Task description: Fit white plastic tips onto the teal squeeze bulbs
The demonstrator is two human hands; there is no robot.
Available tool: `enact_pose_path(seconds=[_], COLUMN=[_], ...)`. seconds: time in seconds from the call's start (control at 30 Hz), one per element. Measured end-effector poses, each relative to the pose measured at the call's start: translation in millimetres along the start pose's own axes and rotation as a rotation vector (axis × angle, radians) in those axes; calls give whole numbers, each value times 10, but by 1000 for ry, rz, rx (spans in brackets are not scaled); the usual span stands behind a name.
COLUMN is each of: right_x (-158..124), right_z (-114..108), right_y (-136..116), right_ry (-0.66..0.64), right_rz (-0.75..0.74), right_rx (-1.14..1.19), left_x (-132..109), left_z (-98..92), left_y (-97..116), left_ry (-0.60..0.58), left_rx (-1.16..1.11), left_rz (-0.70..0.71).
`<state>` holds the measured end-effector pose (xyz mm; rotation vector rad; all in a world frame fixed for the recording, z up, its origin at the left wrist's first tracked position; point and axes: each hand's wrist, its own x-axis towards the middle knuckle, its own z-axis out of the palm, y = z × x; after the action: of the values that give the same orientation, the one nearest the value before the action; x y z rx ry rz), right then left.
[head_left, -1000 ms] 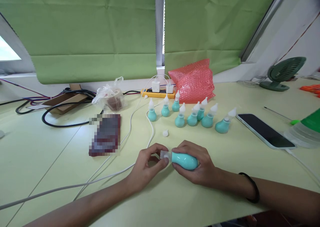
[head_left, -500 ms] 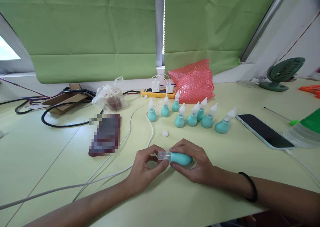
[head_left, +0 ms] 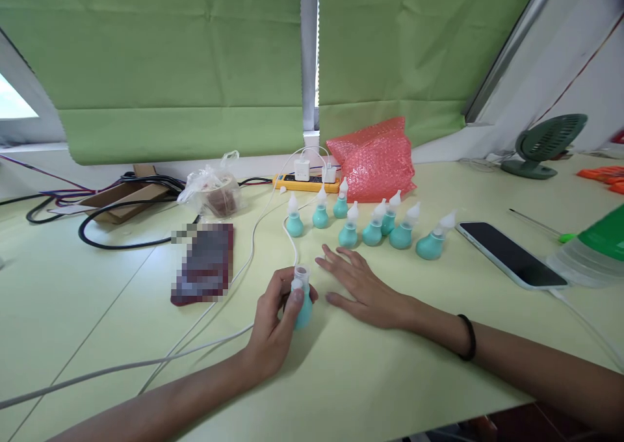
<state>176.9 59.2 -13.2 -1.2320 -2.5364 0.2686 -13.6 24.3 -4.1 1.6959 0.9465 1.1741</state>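
In my left hand (head_left: 275,318) is a teal bulb nasal aspirator (head_left: 303,311), held upright with its clear open neck on top. A small whitish piece (head_left: 297,285) shows by my left thumb, against the neck; its exact kind is hard to tell. My right hand (head_left: 365,289) reaches low over the table just right of the bulb, palm down, fingers spread. The small white tip seen earlier on the table is hidden at its fingertips. Beyond the hands stand several teal aspirators (head_left: 348,234) with pointed white nozzles; the rightmost aspirator (head_left: 429,246) leans.
A pink bubble-wrap bag (head_left: 377,162) and a yellow power strip (head_left: 307,183) are at the back. White cables (head_left: 121,366) cross the left side. A phone (head_left: 511,253) lies right, by a green-lidded container (head_left: 604,234); a blurred dark red item (head_left: 203,263) lies left.
My right hand has let go of the aspirator and moved forward, fingers spreading. The left hand has turned the aspirator from lying sideways to upright. The small white tip is now covered.
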Motion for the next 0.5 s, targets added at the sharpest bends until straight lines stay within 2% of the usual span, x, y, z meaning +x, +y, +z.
enact_pose_path(seconds=[0.1,0.37,0.5], right_x=[2,27,37], right_z=[12,44,53], right_y=[-18,31,42], right_ry=[17,199,327], right_rz=[-17,61,61], right_rx=[-30,-12,125], left_x=[12,73,81], left_z=[6,4,8], left_y=[8,40,52], left_ry=[-26,-16,-14], left_rx=[45,115,166], left_rz=[-38,-141,-161])
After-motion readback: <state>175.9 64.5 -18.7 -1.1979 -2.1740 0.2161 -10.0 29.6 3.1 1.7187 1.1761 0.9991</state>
